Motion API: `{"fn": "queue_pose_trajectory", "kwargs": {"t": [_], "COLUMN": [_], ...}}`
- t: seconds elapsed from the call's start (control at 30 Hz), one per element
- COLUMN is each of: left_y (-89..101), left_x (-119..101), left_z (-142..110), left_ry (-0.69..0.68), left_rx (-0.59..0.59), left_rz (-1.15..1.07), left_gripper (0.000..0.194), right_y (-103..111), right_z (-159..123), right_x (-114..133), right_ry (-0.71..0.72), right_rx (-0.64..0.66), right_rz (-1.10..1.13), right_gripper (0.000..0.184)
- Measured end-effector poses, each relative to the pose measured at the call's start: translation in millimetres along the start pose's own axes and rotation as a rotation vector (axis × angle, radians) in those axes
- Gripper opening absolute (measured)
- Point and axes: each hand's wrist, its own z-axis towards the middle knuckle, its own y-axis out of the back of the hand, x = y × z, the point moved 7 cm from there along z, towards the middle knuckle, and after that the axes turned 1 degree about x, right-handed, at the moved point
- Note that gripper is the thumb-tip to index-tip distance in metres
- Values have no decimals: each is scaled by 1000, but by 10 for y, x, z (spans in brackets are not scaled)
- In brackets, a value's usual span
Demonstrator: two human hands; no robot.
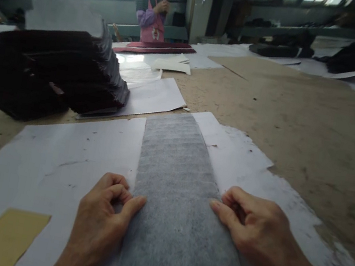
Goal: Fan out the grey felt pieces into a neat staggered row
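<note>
A long grey felt-like strip (pixel 174 187) lies on white paper sheets (pixel 65 163) on the table, running away from me. My left hand (pixel 103 216) rests at the strip's left edge, fingers curled and thumb pressed on the fabric. At the right edge, my right hand (pixel 250 226) has its fingers curled and its thumb tip touching the fabric. Both hands pinch or press the strip's edges.
A tall stack of dark fabric pieces (pixel 54 70) sits at the left. A tan card (pixel 4 237) lies near my left wrist. Bare brown tabletop (pixel 303 123) spreads to the right. A person in a pink apron (pixel 153 9) stands at the far end.
</note>
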Motion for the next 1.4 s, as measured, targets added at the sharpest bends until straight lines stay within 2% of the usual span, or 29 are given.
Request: {"fn": "queue_pose_trajectory", "kwargs": {"t": [0.1, 0.2, 0.4, 0.63, 0.73, 0.8, 0.87, 0.93, 1.0, 1.07, 1.13, 1.23, 1.33, 1.4], "left_y": [-22, -23, -23, -9, 20, 52, 66, 42, 10, 1, 3, -21, -81, -89], "left_x": [75, 100, 81, 5, -91, -187, -300, -376, -402, -392, -373, -296, -182, -142], "left_z": [11, 17, 17, -8, -38, -68, -115, -155, -171, -163, -148, -98, -54, -43], "left_ry": [4, -2, -3, -76, -158, -264, -426, -568, -641, -635, -590, -417, -197, -124], "left_rx": [24, 18, 3, -18, -78, -152, -209, -197, -141, -96, -66, 12, 128, 165], "left_rz": [25, 29, 37, 79, 154, 210, 259, 292, 302, 280, 241, 169, 150, 184], "left_gripper": [34, 36, 35, 32, 24, 15, 14, 15, 12, 8, 13, 22, 23, 25], "right_y": [-4, -7, -43, -60, 22, 126, 188, 174, 120, 78, 51, -8, -72, -79], "right_z": [-14, -19, -13, -5, -12, -42, -92, -111, -91, -63, -44, -24, -17, -21], "right_x": [29, 13, -46, -53, -5, 89, 183, 229, 217, 182, 151, 93, 15, -16], "right_ry": [5, -48, -136, -146, -36, 144, 331, 435, 428, 382, 340, 243, 94, 28], "right_rx": [46, 65, 110, 119, 0, -142, -209, -151, -47, 16, 39, 86, 156, 172], "right_rz": [1, -4, 27, 37, 10, 9, 42, 81, 96, 104, 124, 179, 231, 247], "right_gripper": [25, 22, 21, 20, 13, 8, 13, 18, 20, 20, 20, 22, 27, 26]}}
